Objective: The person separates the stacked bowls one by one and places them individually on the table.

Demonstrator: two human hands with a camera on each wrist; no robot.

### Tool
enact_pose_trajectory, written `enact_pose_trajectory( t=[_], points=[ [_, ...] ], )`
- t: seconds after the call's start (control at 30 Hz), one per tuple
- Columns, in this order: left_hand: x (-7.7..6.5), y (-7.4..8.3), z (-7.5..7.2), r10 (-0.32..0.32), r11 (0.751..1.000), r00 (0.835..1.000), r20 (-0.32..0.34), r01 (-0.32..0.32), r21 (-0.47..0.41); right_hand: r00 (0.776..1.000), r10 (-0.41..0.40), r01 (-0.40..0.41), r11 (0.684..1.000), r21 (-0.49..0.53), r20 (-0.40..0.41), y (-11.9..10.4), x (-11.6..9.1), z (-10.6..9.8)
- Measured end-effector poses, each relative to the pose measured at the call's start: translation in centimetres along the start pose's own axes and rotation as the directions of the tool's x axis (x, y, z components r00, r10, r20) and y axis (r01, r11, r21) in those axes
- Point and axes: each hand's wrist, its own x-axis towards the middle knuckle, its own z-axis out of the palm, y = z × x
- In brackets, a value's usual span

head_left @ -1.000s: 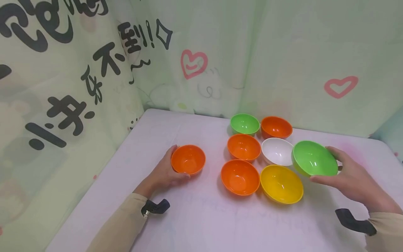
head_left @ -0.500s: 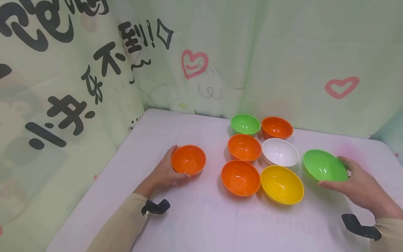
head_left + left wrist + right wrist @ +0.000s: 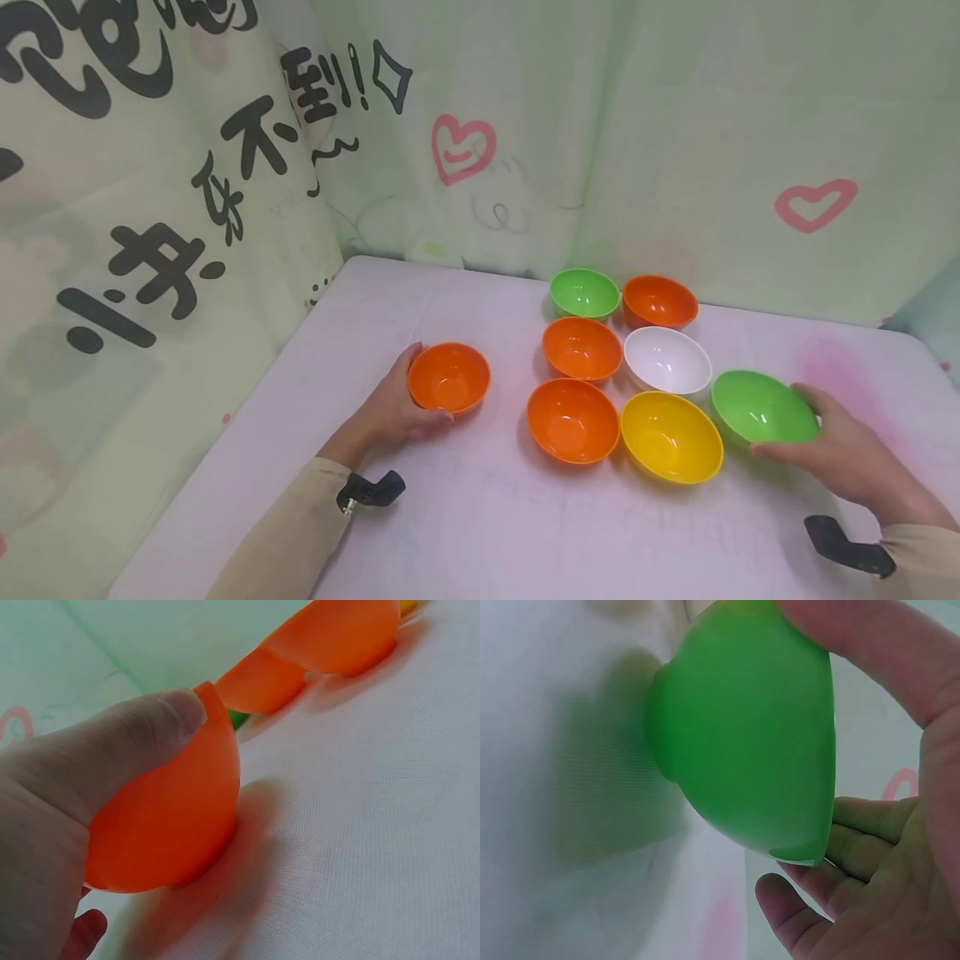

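On the left side of the table, my left hand (image 3: 401, 400) grips an orange bowl (image 3: 450, 379) by its side, the thumb along the near wall. The left wrist view shows that thumb pressed near the rim of the orange bowl (image 3: 180, 817), which stays close over the cloth. At the right, my right hand (image 3: 847, 442) holds a larger green bowl (image 3: 761, 408) between thumb and fingers, right beside the yellow bowl (image 3: 671, 437) and the white bowl (image 3: 667, 361). In the right wrist view the green bowl (image 3: 750, 727) is upright, its base near the cloth.
Left of the yellow and white bowls stand two orange bowls (image 3: 573, 421), (image 3: 581, 350) in a column. Behind them are a small green bowl (image 3: 585, 293) and a dark orange bowl (image 3: 660, 302). A pale cloth covers the table (image 3: 525, 533); a printed curtain (image 3: 675, 125) hangs behind.
My right hand has moved the green bowl right, away from over the white bowl's edge, then nearer to me and slightly back left. The left hand and its orange bowl have stayed put.
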Motion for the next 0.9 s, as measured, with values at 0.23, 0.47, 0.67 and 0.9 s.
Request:
enact_pose_trajectory(
  t=[0.23, 0.47, 0.67, 0.9],
  points=[
    [0.0, -0.1, 0.1, -0.01, 1.0, 1.0, -0.002, 0.01, 0.004, 0.999, 0.033, -0.033, 0.999, -0.021, 0.028, -0.2, 0.1, 0.5],
    [0.0, -0.2, 0.1, -0.002, 1.0, 1.0, 0.0, 0.002, -0.004, 0.999, 0.029, -0.028, 0.999, -0.024, 0.042, -0.5, 0.0, 0.6],
    [0.1, -0.1, 0.2, 0.013, 1.0, 1.0, 0.0, -0.013, -0.018, 0.999, 0.012, -0.013, 1.0, 0.013, 0.052, -0.5, 0.0, 0.7],
    [-0.1, 0.6, -0.2, 0.009, 0.997, 1.0, 0.018, -0.01, 0.072, 0.996, -0.088, 0.088, 0.995, 0.047, -0.009, -1.2, -0.6, 1.3]
  ],
)
